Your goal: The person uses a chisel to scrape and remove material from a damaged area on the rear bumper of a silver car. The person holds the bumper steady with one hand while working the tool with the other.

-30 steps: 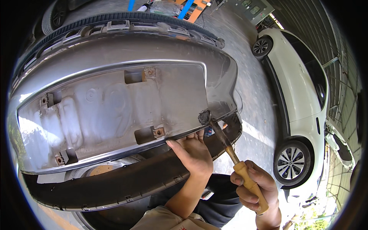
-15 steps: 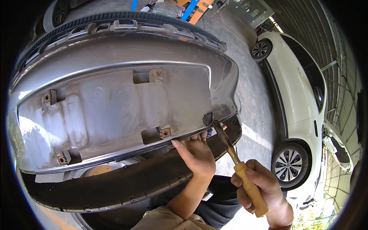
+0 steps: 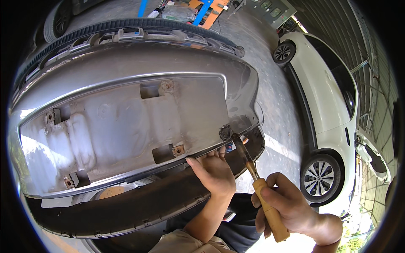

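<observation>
A grey car bumper [image 3: 122, 122] lies across the view, its recessed panel dull and scuffed. Near the panel's lower right corner is a rough dark patch [image 3: 225, 133]. In my right hand [image 3: 280, 202] is a soldering iron [image 3: 270, 211] by its wooden handle; its dark, sooty shaft slants up to the left, and the tip is at the patch's right edge. Whether the tip presses in, I cannot tell. My left hand [image 3: 215, 175] grips the bumper's lower edge just left of the iron, fingers reaching behind and partly hidden, thumb along the front.
Below the bumper's edge runs a long dark trim piece [image 3: 126, 211] with clips along its rim. A white car [image 3: 320, 97] stands to the right on the concrete floor [image 3: 274, 101]. An orange and blue rack [image 3: 206, 12] is at the back, beside a tyre [image 3: 57, 21] at upper left.
The bumper and rack have shifted slightly left in view. My right hand and the iron have also moved a little, with the tip still beside the patch. My left hand keeps its grip.
</observation>
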`<act>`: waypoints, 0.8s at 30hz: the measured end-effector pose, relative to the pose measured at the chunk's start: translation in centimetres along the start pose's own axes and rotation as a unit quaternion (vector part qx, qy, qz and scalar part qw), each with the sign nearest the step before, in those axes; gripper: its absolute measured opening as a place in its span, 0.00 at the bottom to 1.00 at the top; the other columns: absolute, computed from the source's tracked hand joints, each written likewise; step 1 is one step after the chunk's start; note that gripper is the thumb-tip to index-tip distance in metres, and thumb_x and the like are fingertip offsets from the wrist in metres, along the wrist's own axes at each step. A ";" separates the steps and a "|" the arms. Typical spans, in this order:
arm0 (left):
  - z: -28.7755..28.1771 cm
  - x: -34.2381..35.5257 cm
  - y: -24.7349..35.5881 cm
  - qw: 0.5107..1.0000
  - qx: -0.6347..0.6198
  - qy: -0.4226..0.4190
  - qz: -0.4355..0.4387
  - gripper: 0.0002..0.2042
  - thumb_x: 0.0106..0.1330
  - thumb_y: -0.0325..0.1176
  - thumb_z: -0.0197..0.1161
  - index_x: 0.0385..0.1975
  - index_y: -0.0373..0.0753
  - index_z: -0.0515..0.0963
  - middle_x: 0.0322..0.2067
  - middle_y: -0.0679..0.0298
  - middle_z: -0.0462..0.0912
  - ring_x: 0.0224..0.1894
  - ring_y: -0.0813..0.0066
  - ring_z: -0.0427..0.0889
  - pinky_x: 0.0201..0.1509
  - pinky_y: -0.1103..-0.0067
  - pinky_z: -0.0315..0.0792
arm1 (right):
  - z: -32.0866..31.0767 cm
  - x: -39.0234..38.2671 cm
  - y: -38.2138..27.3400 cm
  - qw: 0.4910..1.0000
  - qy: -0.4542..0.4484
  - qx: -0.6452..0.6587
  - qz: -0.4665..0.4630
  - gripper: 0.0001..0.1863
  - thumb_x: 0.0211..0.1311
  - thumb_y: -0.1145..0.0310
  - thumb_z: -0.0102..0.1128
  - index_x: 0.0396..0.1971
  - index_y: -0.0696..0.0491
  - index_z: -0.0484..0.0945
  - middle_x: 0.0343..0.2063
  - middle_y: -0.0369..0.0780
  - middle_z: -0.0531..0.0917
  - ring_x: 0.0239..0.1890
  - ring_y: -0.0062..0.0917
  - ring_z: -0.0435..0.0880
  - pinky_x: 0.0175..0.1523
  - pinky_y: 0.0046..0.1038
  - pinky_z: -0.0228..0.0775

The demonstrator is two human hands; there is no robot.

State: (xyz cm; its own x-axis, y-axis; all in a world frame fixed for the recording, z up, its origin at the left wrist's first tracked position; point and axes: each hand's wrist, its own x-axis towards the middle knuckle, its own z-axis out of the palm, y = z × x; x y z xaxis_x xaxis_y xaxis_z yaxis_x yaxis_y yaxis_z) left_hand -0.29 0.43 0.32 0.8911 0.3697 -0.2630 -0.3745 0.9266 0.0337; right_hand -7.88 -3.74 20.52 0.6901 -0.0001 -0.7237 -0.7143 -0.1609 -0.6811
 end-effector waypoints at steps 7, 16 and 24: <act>-0.1 0.6 0.7 1.000 0.014 0.001 0.006 0.37 0.73 0.72 0.47 0.64 0.44 0.72 0.61 0.68 0.78 0.64 0.73 0.73 0.69 0.67 0.61 | -6.1 0.2 2.4 0.989 -0.082 0.063 -0.102 0.13 0.80 0.66 0.50 0.51 0.56 0.58 0.38 0.52 0.76 0.16 0.27 0.80 0.14 0.29 0.73; -0.3 -0.1 0.6 0.998 0.058 -0.010 -0.009 0.36 0.69 0.72 0.53 0.60 0.45 0.74 0.59 0.70 0.79 0.64 0.74 0.71 0.72 0.67 0.57 | -15.4 10.6 11.5 0.789 -0.424 0.442 -0.044 0.26 0.79 0.62 0.48 0.65 0.66 0.59 0.29 0.51 0.73 0.09 0.19 0.67 0.09 0.20 0.62; -0.2 -0.3 1.3 0.997 0.061 -0.036 -0.012 0.33 0.70 0.68 0.56 0.57 0.43 0.76 0.55 0.66 0.81 0.62 0.70 0.73 0.73 0.67 0.57 | -15.6 15.9 10.2 0.895 -0.062 -0.042 -0.439 0.27 0.66 0.84 0.63 0.60 0.60 0.61 0.36 0.45 0.82 0.29 0.19 0.80 0.36 0.20 0.73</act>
State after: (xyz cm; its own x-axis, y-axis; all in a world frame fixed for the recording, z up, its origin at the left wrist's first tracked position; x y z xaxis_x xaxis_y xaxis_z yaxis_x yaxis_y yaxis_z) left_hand -1.13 1.52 0.29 0.9168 0.3482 -0.1955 -0.3238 0.9348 0.1461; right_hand -2.39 -20.82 3.76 0.9594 0.2713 0.0773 0.1128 -0.1179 -0.9866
